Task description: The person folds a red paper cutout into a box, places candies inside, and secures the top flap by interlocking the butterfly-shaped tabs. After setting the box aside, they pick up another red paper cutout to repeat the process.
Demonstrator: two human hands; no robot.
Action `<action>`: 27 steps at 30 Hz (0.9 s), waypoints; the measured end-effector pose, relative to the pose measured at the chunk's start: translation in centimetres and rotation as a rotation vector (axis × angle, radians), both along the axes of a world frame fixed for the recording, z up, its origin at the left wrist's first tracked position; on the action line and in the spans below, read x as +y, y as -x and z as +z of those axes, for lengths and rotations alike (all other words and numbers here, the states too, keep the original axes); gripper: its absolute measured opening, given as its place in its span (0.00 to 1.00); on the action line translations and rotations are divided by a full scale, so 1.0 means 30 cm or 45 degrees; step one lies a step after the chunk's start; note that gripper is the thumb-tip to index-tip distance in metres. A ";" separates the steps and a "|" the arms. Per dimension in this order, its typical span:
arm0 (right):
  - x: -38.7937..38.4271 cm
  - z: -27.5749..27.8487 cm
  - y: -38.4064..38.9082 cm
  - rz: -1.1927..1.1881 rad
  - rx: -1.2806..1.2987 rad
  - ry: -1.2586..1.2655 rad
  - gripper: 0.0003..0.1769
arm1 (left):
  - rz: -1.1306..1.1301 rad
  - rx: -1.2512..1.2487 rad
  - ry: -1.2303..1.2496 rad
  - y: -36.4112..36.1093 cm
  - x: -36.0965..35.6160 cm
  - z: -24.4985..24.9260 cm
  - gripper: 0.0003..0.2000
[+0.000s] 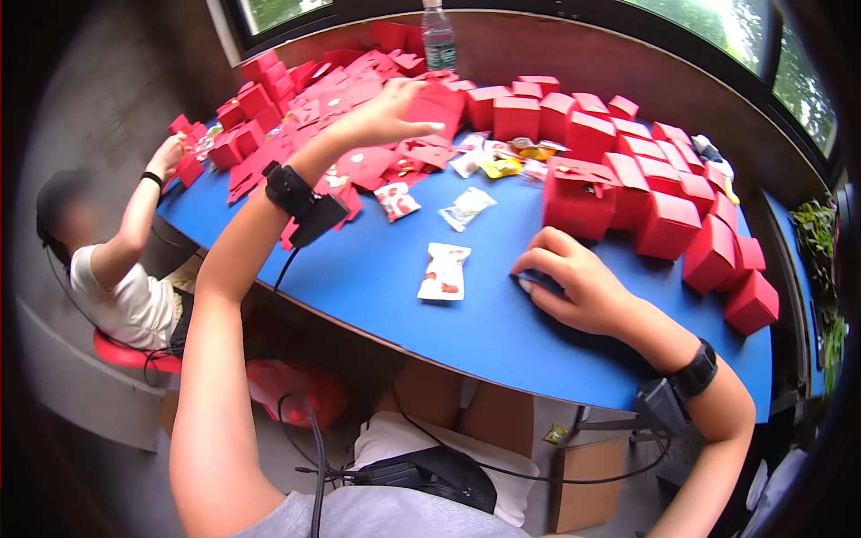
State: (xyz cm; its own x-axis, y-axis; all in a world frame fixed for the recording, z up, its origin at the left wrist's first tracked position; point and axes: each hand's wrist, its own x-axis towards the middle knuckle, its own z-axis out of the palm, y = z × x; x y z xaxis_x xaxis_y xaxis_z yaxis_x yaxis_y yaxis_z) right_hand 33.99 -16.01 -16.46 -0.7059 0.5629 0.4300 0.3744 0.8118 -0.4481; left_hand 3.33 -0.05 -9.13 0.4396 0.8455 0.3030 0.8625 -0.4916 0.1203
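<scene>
My left hand (pixel 392 112) is stretched over the pile of flat red cartons (pixel 345 99), thumb and fingers apart, with nothing visible in it. My right hand (pixel 574 282) rests on the blue table, fingers loosely bent and thumb a little apart, holding nothing that I can see. Just beyond it stands a red box (pixel 578 202) with its top flaps not flat. Left of my right hand lies a white wrapped snack packet (pixel 444 272) with a reddish-brown print. Farther back are a clear-and-white packet (pixel 467 208) and a red-and-white packet (pixel 396 202).
Folded red boxes (pixel 668 220) stand in rows on the right of the blue table (pixel 377 287). A water bottle (pixel 439 40) stands at the back. Small packets, one yellow (pixel 500 168), lie mid-table. Another person (pixel 126 269) sits at the left, one hand by red boxes.
</scene>
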 end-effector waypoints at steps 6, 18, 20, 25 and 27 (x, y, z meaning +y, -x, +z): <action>-0.002 0.017 0.009 -0.041 -0.007 0.165 0.10 | 0.752 -0.107 0.245 0.570 0.179 -0.100 0.47; 0.000 0.024 0.015 -0.041 0.021 0.218 0.12 | 1.286 -0.113 0.476 1.020 0.154 -0.131 0.50; -0.001 0.025 0.014 -0.035 0.017 0.215 0.12 | 1.323 -0.260 0.446 1.096 0.133 -0.199 0.32; -0.004 0.026 0.017 -0.052 0.011 0.210 0.12 | 1.317 -0.674 0.653 1.139 0.018 -0.167 0.39; -0.003 0.024 0.018 -0.049 0.011 0.207 0.12 | 1.256 -0.823 0.580 1.128 -0.022 -0.182 0.33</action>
State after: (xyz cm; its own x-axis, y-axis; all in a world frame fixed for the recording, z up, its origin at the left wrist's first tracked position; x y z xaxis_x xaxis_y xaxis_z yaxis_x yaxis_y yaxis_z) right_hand 33.46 -16.11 -15.74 -0.6792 0.6520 0.3371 0.3993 0.7136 -0.5756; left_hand -30.50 -0.71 -14.58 -0.5548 0.8129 -0.1773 0.5590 0.5220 0.6442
